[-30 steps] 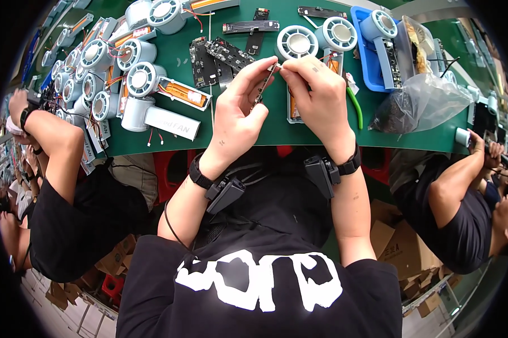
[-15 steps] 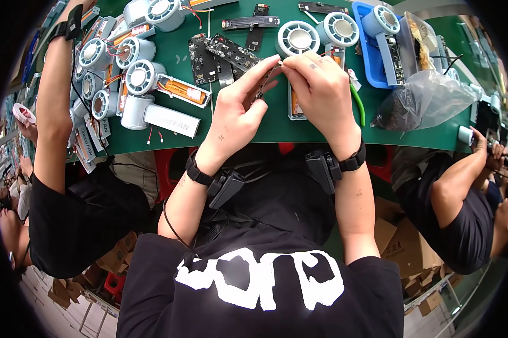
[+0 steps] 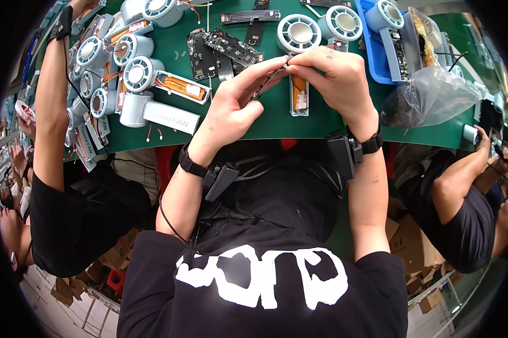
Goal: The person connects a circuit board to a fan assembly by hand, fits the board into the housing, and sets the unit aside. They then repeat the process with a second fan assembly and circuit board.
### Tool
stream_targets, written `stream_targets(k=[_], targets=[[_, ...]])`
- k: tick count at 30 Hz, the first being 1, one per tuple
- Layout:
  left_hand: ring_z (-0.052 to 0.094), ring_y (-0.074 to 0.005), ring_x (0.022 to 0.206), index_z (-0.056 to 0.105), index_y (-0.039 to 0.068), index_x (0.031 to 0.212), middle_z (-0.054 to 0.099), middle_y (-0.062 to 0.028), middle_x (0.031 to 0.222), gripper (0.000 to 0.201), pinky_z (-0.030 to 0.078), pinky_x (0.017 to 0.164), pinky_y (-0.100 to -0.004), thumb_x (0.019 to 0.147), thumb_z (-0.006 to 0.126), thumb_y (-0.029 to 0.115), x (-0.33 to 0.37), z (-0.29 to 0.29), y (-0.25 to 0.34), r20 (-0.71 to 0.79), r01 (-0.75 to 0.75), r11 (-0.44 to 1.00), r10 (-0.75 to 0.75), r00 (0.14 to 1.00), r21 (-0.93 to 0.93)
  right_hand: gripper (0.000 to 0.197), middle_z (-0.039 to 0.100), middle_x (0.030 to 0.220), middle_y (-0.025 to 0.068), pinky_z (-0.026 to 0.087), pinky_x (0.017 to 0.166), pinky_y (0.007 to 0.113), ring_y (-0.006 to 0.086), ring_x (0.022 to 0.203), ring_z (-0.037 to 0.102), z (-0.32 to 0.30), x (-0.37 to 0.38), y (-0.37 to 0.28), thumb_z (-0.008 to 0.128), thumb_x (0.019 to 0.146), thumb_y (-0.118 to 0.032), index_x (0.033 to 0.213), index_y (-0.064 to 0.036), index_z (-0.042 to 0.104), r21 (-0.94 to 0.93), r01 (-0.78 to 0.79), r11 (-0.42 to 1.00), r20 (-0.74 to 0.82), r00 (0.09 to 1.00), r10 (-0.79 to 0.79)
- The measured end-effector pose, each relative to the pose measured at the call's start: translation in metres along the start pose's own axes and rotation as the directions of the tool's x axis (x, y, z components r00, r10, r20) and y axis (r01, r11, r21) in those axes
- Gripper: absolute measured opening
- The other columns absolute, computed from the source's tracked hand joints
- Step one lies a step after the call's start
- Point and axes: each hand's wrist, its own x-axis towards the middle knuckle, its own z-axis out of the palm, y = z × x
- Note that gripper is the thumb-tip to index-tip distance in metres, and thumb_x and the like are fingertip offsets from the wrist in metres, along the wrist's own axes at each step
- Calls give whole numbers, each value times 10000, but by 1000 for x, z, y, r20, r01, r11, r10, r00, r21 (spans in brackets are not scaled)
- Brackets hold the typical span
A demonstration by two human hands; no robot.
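Note:
A narrow black circuit board (image 3: 260,89) is tilted up between my hands above the table edge. My left hand (image 3: 234,104) is closed around it, thumb below and fingers along its far side. With thumb and forefinger pressed together, my right hand (image 3: 339,84) pinches the board's far end; the fingertips hide that spot. Beyond the hands, several loose circuit boards (image 3: 234,49) lie in an overlapping pile. Next to my right hand is a light-blue handheld fan (image 3: 299,34) with its handle open, an orange battery (image 3: 300,93) showing inside.
Many fans (image 3: 141,75) with open handles and wires crowd the left. Another fan (image 3: 344,23) stands at the back right, near a blue tray (image 3: 372,50) and a clear plastic bag (image 3: 428,101). A co-worker's arm (image 3: 51,107) reaches in at left; another person (image 3: 462,186) sits at right.
My right hand has shifted right and turned outward, its fingertips still at the board's end. My left hand has barely moved. A green curved thing beside my right hand is now hidden.

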Motion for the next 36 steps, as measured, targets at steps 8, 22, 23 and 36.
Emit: stream_targets(k=[8, 22, 23, 36], targets=[[490, -253, 1415, 478, -41, 1468, 544, -155, 1463, 755, 338, 1236, -406, 732, 369, -171, 3, -1, -4, 16, -4, 1000, 4, 1000, -19, 112, 768, 888, 91, 564, 659, 276, 209, 765, 744, -2, 2, 7, 795, 829, -57, 934, -31, 766, 29, 24, 999, 20, 999, -25], [618, -306, 1159, 505, -43, 1433, 580, -201, 1379, 657, 518, 976, -361, 781, 581, -57, 4, 45, 21, -238, -15, 852, 163, 957, 524, 444, 687, 945, 53, 526, 658, 244, 105, 785, 655, -3, -21, -88, 779, 887, -50, 1294, 0, 611, 519, -545, 659, -37, 756, 654], [607, -327, 1164, 510, -40, 1428, 579, -201, 1374, 666, 515, 977, -368, 768, 606, -45, 3, 48, 17, -176, -89, 800, 237, 956, 594, 444, 687, 945, 53, 526, 658, 244, 105, 785, 655, -1, -23, -87, 779, 887, -50, 1294, 0, 611, 517, -541, 663, -45, 756, 653], [606, -288, 1055, 715, 90, 1215, 644, -91, 1184, 483, 543, 829, -375, 742, 745, -2, 14, 25, 5, 85, -288, 473, 406, 910, 832, 507, 638, 1015, 70, 541, 677, 213, 95, 823, 665, -9, -40, -59, 633, 929, 52, 1422, -8, 528, 687, -551, 474, -26, 634, 773]])
